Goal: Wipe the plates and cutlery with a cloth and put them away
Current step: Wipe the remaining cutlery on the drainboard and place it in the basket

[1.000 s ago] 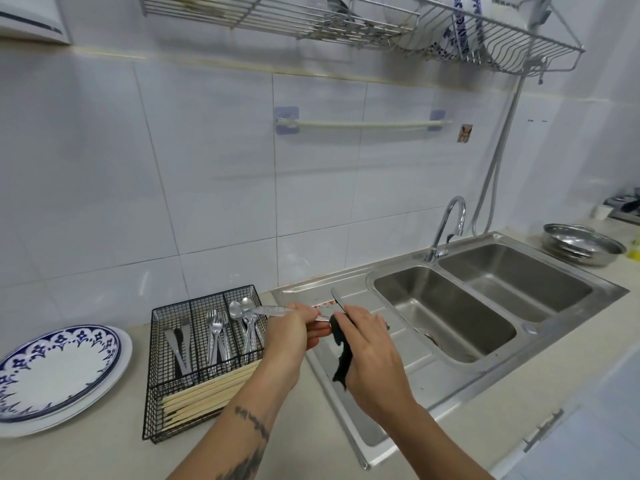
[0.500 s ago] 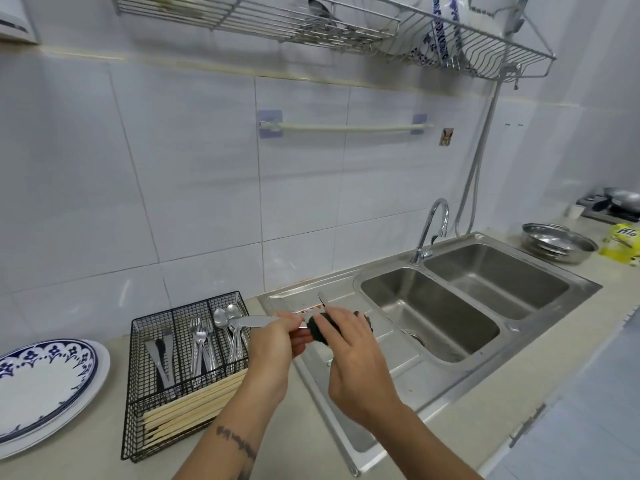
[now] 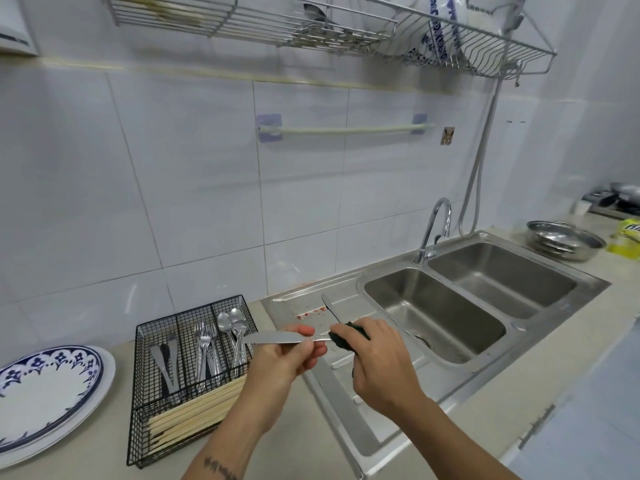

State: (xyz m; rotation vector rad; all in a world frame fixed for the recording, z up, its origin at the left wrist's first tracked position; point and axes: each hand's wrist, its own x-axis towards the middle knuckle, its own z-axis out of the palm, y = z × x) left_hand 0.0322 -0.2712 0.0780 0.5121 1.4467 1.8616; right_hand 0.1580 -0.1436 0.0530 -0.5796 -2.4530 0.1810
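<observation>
My left hand (image 3: pixel 287 355) pinches a table knife (image 3: pixel 273 338) by its middle, blade pointing left over the wire cutlery basket (image 3: pixel 194 375), while my right hand (image 3: pixel 377 358) is curled round a dark cloth (image 3: pixel 346 337) bunched on the knife's other end. A second knife (image 3: pixel 330 308) seems to stick up from behind the cloth, though I cannot tell whether my right hand holds it or it lies on the sink's drainboard (image 3: pixel 346 393). I judge the main risk to be the edge: if I drag the cloth along the blade with my fingers wrapped over it, I could nick myself. My pinch is also light, so a hard tug from the right could pull the knife free and drop it onto the drainboard or into the near basin (image 3: pixel 433 317). The blade tip hangs just above the spoons (image 3: pixel 235 327) and forks (image 3: pixel 204 344) in the basket, so a careless swing could knock them. Chopsticks (image 3: pixel 194 414) lie across the basket's front, and the stacked blue-patterned plates (image 3: pixel 45 393) sit on the tabletop (image 3: pixel 104 469) at far left, more plates stand in the wall rack (image 3: pixel 443 32) overhead. As for writing, a yellow package (image 3: pixel 627 237) at the right edge bears dark lettering, cut off and too blurred for me to read; the small sticker (image 3: pixel 447 136) on the tiles is illegible.
</observation>
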